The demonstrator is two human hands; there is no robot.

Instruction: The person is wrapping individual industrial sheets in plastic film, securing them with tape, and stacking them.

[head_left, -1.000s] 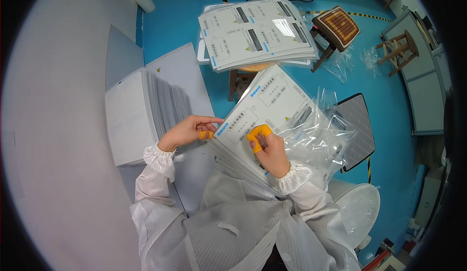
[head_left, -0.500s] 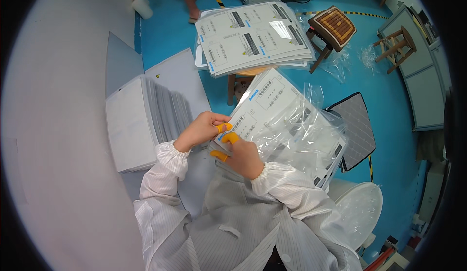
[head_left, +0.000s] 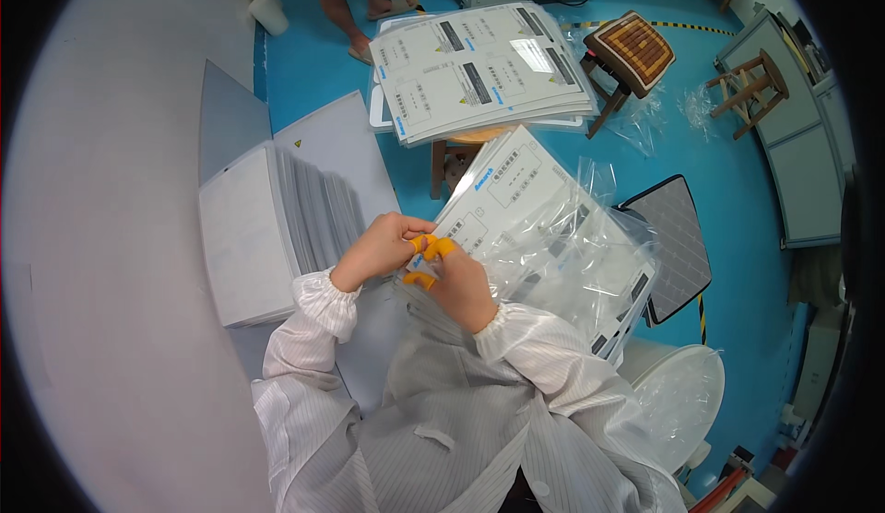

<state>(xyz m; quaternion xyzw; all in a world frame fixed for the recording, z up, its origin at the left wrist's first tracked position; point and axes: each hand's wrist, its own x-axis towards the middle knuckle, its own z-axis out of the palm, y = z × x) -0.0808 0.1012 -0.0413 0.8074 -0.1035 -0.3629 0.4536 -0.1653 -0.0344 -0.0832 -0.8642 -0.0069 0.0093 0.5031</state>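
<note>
On my lap lies a tilted stack of white printed sheets (head_left: 521,181), with crumpled clear plastic film (head_left: 562,259) spread over its right part. My left hand (head_left: 378,247) is at the stack's left corner, thumb and fingers pinched on the edge of the top printed sheet. An orange finger cot covers its thumb. My right hand (head_left: 464,287) bends over the same corner, with orange cots on its fingers. Its curled fingertips meet the left thumb, and whatever lies between them is too small to make out.
Left of me stands a thick stack of pale sheets (head_left: 244,236) on a grey surface. Ahead, more printed sheets (head_left: 489,75) lie on a wooden stool. A cushioned stool (head_left: 631,52), a dark padded mat (head_left: 678,246) and a white bin (head_left: 691,393) are right. Another person's legs (head_left: 341,15) show at the back.
My right hand has shifted slightly up, its fingertips now against my left thumb. My left hand has barely moved. At the back, the other person's legs have come further into view.
</note>
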